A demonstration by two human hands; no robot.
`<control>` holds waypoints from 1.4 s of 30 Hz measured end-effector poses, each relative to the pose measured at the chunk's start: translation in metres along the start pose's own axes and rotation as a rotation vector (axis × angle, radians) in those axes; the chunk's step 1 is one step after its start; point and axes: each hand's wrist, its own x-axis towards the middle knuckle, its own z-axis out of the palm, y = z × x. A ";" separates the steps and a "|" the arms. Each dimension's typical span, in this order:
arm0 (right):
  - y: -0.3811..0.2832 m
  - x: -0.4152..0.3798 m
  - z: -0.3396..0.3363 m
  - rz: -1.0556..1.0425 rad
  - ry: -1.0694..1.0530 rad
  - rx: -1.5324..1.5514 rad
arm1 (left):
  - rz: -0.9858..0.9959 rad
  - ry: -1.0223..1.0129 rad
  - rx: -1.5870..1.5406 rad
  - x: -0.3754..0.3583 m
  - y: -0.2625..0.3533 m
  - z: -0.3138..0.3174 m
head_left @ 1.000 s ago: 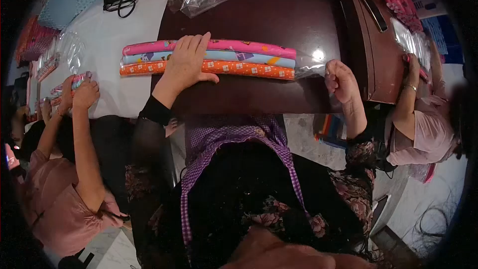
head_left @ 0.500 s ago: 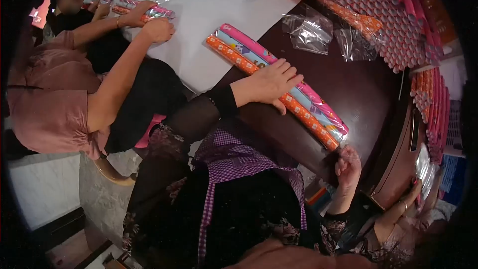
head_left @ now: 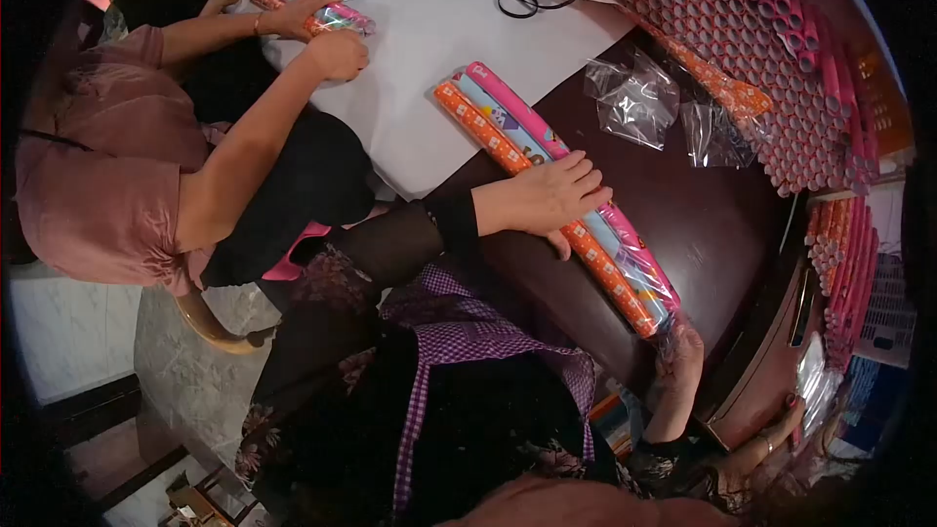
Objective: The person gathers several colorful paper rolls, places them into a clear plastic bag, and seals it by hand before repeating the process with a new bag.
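Three wrapping paper rolls lie side by side on the dark table: an orange roll (head_left: pixel 491 137), a blue patterned roll (head_left: pixel 605 232) and a pink roll (head_left: pixel 517 107). Clear shiny film appears to cover them. Across their middle rests my left hand (head_left: pixel 547 197), its fingers over the far side and its thumb on the near side, gripping the bundle. At the near right end, my right hand (head_left: pixel 683 356) is closed on the loose end of a clear plastic sleeve (head_left: pixel 670 330). Its fingertips are partly hidden.
Clear plastic bags (head_left: pixel 634 102) lie beyond the rolls. A large stack of paper rolls (head_left: pixel 722 49) fills the far right. White paper (head_left: pixel 410 127) covers the table's left part, with a black cable (head_left: pixel 532 0) on it. A co-worker's hands (head_left: pixel 327 34) hold similar rolls at left.
The whole view has shifted, so the table things appear lower and further right. My right hand's fingers have turned and closed around the sleeve end. My left hand stays on the rolls.
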 end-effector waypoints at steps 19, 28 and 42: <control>-0.011 0.034 0.013 0.245 0.071 0.111 | -0.005 -0.034 0.030 -0.003 0.002 -0.007; -0.061 -0.011 0.077 0.165 0.027 0.028 | 0.022 -0.010 0.011 -0.003 0.000 -0.001; 0.005 0.001 0.012 0.044 0.155 -0.183 | 0.030 0.024 0.087 -0.004 0.002 -0.002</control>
